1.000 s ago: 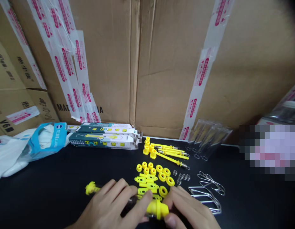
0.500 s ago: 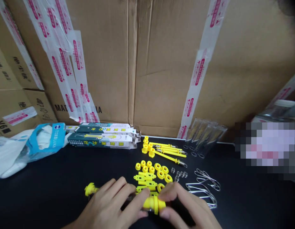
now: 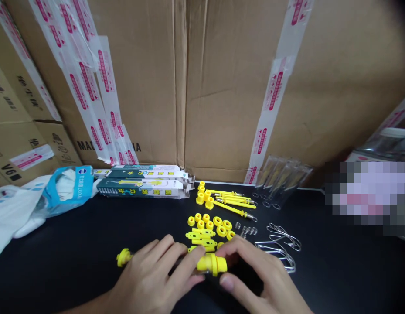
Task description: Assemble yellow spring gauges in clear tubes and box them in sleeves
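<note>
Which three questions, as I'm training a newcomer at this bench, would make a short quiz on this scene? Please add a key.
1. Which grip is wrapped around the yellow-ended tube?
2. True or false: the printed boxes lie to the left of the bent wires.
3. What colour are the flat rings?
A. White
B. Yellow
C. Red

Key:
1. The left grip.
2. True.
3. B.
</note>
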`<state>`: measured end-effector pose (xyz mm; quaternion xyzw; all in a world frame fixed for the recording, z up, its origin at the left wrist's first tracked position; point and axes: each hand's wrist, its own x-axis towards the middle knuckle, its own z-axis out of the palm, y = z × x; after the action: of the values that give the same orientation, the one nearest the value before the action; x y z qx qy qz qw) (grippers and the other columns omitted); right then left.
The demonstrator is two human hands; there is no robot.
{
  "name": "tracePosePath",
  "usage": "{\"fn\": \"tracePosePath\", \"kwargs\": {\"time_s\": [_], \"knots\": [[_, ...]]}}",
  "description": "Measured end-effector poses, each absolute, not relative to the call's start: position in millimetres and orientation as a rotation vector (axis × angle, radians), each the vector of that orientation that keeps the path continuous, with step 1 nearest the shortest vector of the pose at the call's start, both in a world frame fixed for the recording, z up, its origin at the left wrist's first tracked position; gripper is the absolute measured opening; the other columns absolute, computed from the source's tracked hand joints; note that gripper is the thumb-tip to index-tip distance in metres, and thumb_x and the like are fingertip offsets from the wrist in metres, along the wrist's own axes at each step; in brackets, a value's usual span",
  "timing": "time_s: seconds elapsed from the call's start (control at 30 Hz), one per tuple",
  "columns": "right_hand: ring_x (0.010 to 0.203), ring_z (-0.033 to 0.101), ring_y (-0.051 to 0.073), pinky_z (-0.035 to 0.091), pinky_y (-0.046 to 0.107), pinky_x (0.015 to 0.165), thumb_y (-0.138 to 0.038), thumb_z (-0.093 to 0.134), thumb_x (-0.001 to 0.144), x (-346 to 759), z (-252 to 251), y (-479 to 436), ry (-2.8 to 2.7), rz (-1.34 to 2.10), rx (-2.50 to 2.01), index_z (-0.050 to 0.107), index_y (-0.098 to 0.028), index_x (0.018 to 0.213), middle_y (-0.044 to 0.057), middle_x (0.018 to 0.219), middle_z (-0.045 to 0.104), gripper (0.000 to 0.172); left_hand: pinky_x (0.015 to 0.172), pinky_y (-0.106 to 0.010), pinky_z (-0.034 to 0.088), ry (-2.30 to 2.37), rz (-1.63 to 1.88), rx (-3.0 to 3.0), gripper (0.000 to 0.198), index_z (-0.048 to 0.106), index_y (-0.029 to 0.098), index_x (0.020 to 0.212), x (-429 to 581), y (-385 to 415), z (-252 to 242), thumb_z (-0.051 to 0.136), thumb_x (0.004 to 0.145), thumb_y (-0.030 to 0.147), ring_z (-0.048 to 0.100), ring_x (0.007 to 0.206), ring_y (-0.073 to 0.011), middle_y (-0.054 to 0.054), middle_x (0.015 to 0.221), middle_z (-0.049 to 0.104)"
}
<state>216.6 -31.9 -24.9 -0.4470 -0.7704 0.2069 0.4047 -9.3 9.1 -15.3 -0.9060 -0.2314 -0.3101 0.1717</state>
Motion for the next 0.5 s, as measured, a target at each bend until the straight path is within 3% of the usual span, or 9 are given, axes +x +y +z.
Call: {"fn": "tracePosePath", "kwargs": {"time_s": [0.03,0.13,0.23,0.37,0.5], "knots": [[0.074,0.069,0.014,0.056,0.022,0.069,-0.028,0.06,0.097,216.1,-24.5,-32.6,-1.943,0.564,-1.133,0.061,-0.024,0.097,-0.002,0.084,0.07,0.004,0.053,-0.031,0.043,-0.647,-0.876,-2.57,0.032,0.064,0.018,0.109,-8.8,9.1,-14.8,0.036,0.108,0.032,0.063,0.061,-0.0174,0.002,0.071,0.069],[0.069,0.068,0.013,0.054,0.02,0.065,-0.022,0.053,0.1,214.4,-26.9,-33.9,-1.928,0.59,-1.094,0.061,-0.023,0.093,-0.002,0.08,0.07,0.011,0.052,-0.031,0.043,-0.621,-0.875,-2.55,0.031,0.064,0.018,0.107,-7.2,8.9,-13.6,0.036,0.108,0.03,0.063,0.061,-0.0178,0.002,0.071,0.069],[0.075,0.068,0.013,0.054,0.021,0.07,-0.02,0.058,0.098,213.1,-31.8,-34.4,-1.912,0.513,-1.013,0.058,-0.025,0.098,-0.001,0.087,0.069,0.005,0.052,-0.031,0.043,-0.629,-0.873,-2.557,0.032,0.064,0.017,0.106,-6.4,8.1,-12.3,0.034,0.108,0.029,0.064,0.061,-0.0186,0.002,0.069,0.069],[0.086,0.065,0.014,0.053,0.023,0.079,-0.007,0.053,0.097,212.8,-33.2,-34.7,-1.915,0.475,-0.917,0.051,-0.025,0.095,-0.001,0.095,0.064,0.019,0.054,-0.031,0.044,-0.665,-0.834,-2.608,0.033,0.065,0.017,0.108,-7.8,7.2,-12.4,0.035,0.108,0.03,0.064,0.063,-0.0191,0.0,0.072,0.069],[0.087,0.064,0.016,0.053,0.027,0.079,-0.017,0.064,0.093,214.0,-28.4,-34.7,-1.925,0.508,-1.006,0.052,-0.026,0.11,0.001,0.101,0.064,0.023,0.061,-0.034,0.047,-0.699,-0.824,-2.623,0.031,0.064,0.016,0.113,-9.2,8.4,-13.4,0.036,0.107,0.029,0.063,0.069,-0.0204,-0.002,0.082,0.071]]}}
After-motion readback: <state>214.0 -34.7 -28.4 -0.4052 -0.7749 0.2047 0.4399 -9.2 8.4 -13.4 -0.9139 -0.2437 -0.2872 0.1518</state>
